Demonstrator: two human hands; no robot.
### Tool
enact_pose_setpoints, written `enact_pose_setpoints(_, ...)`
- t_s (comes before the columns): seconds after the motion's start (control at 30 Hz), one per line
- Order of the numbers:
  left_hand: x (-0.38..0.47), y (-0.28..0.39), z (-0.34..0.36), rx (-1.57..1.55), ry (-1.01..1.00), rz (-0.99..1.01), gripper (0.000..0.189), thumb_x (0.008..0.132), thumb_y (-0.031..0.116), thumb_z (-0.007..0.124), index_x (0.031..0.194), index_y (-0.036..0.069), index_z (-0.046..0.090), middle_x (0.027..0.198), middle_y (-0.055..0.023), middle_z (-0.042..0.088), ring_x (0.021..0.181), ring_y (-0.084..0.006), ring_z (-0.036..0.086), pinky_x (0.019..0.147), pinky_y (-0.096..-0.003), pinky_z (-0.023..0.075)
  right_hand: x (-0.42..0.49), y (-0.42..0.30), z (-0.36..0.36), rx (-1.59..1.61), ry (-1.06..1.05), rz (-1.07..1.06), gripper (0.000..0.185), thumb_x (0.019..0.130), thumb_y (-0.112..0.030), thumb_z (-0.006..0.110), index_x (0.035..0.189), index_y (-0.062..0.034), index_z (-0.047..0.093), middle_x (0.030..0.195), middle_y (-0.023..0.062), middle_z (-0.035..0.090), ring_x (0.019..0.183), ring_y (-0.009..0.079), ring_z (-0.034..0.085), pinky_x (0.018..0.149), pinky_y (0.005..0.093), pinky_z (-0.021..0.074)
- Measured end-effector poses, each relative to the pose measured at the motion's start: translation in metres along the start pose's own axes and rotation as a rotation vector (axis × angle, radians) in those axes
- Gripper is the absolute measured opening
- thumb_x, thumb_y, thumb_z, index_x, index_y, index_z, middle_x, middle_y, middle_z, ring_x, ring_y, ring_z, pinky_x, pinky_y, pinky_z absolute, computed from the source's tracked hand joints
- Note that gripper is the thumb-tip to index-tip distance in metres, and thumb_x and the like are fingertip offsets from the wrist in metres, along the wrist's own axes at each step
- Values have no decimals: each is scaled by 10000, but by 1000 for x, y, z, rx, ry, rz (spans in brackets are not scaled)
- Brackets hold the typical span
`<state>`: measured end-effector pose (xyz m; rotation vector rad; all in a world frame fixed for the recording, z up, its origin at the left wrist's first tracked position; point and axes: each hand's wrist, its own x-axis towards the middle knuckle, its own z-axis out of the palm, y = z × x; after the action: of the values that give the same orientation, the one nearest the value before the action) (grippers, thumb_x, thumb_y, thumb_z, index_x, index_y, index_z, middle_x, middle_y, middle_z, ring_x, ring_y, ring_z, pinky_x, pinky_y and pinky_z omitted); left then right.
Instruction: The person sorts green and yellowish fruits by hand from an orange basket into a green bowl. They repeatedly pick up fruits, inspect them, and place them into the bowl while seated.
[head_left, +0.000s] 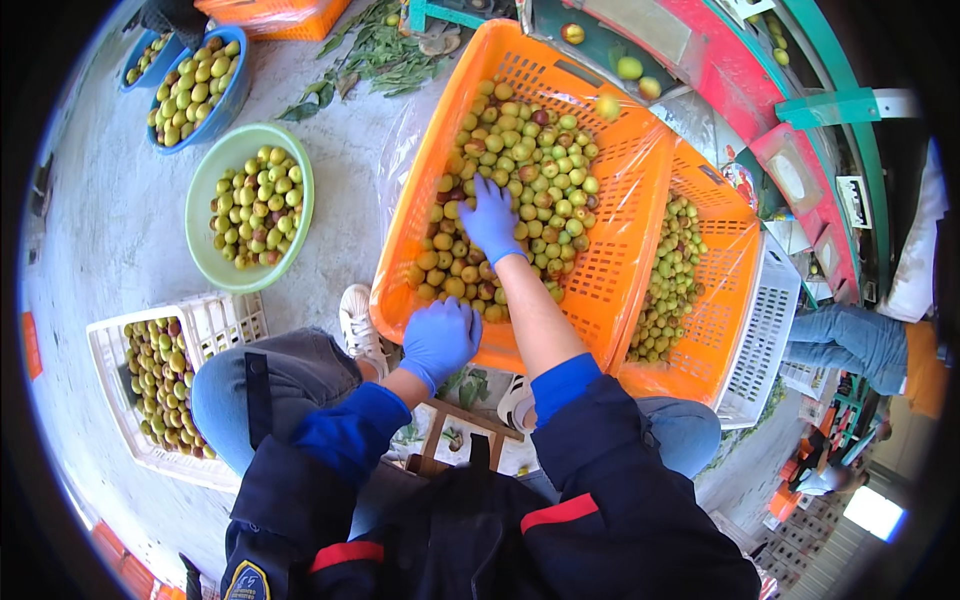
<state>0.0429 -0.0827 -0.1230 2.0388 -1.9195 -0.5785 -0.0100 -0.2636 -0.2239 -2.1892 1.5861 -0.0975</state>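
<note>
Before me an orange slotted plastic crate (630, 176), lined with clear film, holds a heap of small green and brownish fruits (536, 176) that look like jujubes. My right hand (491, 221), in a blue-violet disposable glove, lies on the heap. Its fingers are apart and touch the fruit, and none shows in its grip. By the crate's near rim is my left hand (442, 341), in a matching glove. The fingers there are bent, with their tips at the nearest fruits; what lies under the palm is hidden. One yellow-green fruit (608, 107) appears blurred above the crate's far side.
A second orange crate (720, 262) of fruit adjoins on the right. At left stand a green basin (306, 176), a blue basin (238, 90) and a white crate (225, 322), all with fruit. Red-and-green machinery (750, 97) borders the far right. A person's jeans (847, 345) show at right.
</note>
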Motion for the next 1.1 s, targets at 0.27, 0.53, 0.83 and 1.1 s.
enact_pose_setpoints(0.27, 1, 0, 4, 18, 67, 32, 225, 830, 200, 574, 643, 77, 552, 636, -106, 528, 548, -283, 554, 473, -419, 442, -48, -26, 2, 13, -354, -105, 729, 780, -359, 658, 1406, -136, 359, 1508, 264, 83, 1342, 521, 177, 955, 575, 415)
enact_pose_setpoints(0.53, 4, 2, 0, 22, 54, 20, 229, 830, 194, 579, 639, 72, 541, 637, -107, 525, 553, -287, 556, 471, -420, 444, -24, 21, -36, 273, 163, -213, 195, 820, -215, 558, 908, -75, 661, 1016, 114, 617, 917, 321, 585, 793, 415, 496)
enact_pose_setpoints(0.83, 1, 5, -4, 43, 41, 36, 237, 846, 203, 568, 651, 70, 546, 641, -105, 532, 554, -287, 563, 465, -421, 451, -15, 65, -53, -295, -163, 196, 729, 888, -542, 463, 1450, -109, 294, 1528, 125, 189, 1394, 421, 96, 1018, 687, 213)
enact_pose_setpoints(1.1, -1, 2, 1, 75, 17, 5, 262, 852, 248, 552, 653, 79, 568, 660, -112, 557, 585, -278, 586, 492, -410, 474, -90, 36, -20, -110, -153, 227, 787, 831, -456, 599, 1467, -161, 242, 1509, 243, 92, 1371, 474, 105, 945, 607, 394)
